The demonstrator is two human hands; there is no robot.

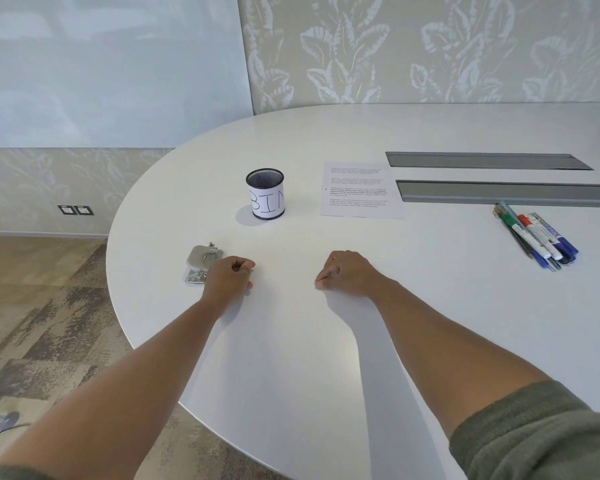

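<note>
My left hand (230,277) rests on the white table (291,341) with its fingers curled into a fist and nothing in it. A silver hole punch (201,263) lies just to its left, partly hidden behind the hand. My right hand (347,273) also rests on the table as a loose fist, holding nothing. Farther back stands a black mesh cup (265,194) wrapped in a paper label reading "BIN". To its right lies a printed sheet of paper (359,190).
A bunch of markers and pens (534,235) lies at the right. Two grey cable-tray lids (485,160) are set into the table behind them. The table's curved edge runs along the left, with carpet floor below.
</note>
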